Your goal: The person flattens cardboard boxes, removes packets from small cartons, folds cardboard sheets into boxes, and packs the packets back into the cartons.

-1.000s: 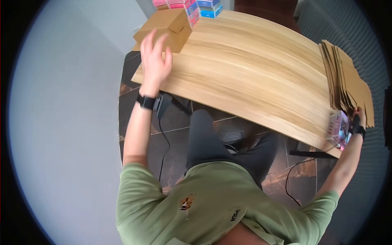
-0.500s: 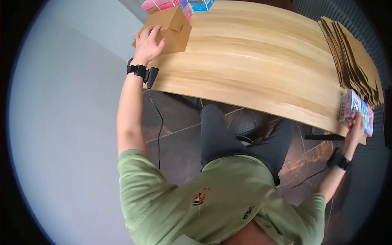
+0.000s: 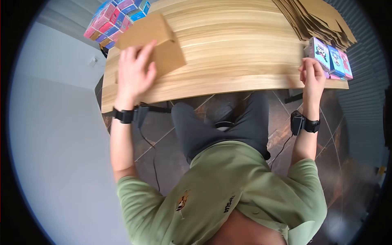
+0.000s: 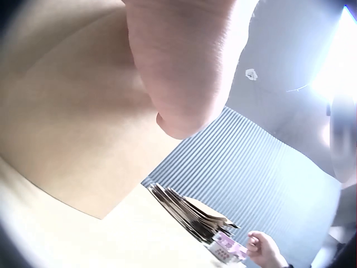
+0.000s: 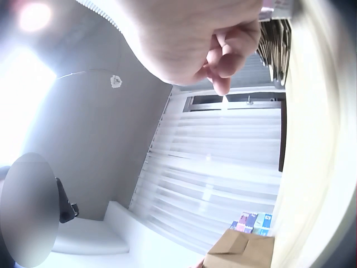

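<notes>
In the head view a closed brown cardboard box [image 3: 169,53] stands at the table's left end. My left hand [image 3: 132,75] lies over its near side, fingers fairly straight. From the left wrist view, the brown box [image 4: 78,123] fills the area beside the palm. My right hand [image 3: 312,77] is over the table's right front edge, just left of three small printed boxes, the nearest one white and purple [image 3: 319,53], then a blue one [image 3: 336,61] and a pink one [image 3: 346,65]. Loosely curled fingers [image 5: 231,61] show nothing between them in the right wrist view.
A stack of flat brown cardboard pieces [image 3: 316,22] lies at the right back of the wooden table [image 3: 228,53]. Several pink and blue printed boxes [image 3: 116,20] are piled at the left back. A grey wall [image 3: 61,122] runs along the left, and cables hang from both wrist cameras.
My left hand has come down onto the brown box, which now sits turned. My right hand has drawn back to the left from the small printed boxes. The head view has shifted.
</notes>
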A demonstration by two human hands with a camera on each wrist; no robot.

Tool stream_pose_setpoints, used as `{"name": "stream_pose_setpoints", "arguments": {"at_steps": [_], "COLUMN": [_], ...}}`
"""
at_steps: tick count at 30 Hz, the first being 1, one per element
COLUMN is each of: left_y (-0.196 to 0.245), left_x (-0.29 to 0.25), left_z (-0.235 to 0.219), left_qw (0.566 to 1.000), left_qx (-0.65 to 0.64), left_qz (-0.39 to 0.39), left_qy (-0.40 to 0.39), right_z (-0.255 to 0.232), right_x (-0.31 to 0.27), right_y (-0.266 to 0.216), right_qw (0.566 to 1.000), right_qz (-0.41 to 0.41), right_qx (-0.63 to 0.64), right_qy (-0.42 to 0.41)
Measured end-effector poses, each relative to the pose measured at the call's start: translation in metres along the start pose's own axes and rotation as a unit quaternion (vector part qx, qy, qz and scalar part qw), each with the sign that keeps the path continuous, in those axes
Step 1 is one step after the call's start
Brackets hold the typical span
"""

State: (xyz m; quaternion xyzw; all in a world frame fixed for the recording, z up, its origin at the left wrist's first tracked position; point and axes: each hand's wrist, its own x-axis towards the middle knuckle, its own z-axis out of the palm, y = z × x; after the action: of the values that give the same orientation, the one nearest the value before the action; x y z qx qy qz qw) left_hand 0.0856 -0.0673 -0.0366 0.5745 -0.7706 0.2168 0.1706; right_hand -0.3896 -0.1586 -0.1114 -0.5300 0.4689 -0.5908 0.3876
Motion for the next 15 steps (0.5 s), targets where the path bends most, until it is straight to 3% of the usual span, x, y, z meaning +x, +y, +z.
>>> {"name": "stream_pose_setpoints", "arguments": {"at_steps": [5, 10, 13, 15], "left_y": [0.065, 0.114, 0.093, 0.039], "left_x": [0.018, 0.031, 0.031, 0.025], "left_z": [0.000, -0.028, -0.046, -0.031], "left_qw": [0.997, 0.990, 0.976, 0.951], "left_qx": [-0.039, -0.079, -0.190, -0.268], "left_qz": [0.061, 0.116, 0.042, -0.132], "left_qy": [0.021, -0.002, 0.093, 0.080], "right_z": [0.055, 0.110, 0.117, 0.115], "right_x": [-0.018, -0.030, -0.028, -0.023], "right_y": [0.001, 0.004, 0.001, 0.008], "right_qw": [0.984, 0.973, 0.973, 0.965], "right_qz": [0.078, 0.019, 0.024, 0.072], "right_qx": [0.016, 0.026, 0.082, 0.102], "right_qy": [-0.158, -0.227, -0.214, -0.228]}}
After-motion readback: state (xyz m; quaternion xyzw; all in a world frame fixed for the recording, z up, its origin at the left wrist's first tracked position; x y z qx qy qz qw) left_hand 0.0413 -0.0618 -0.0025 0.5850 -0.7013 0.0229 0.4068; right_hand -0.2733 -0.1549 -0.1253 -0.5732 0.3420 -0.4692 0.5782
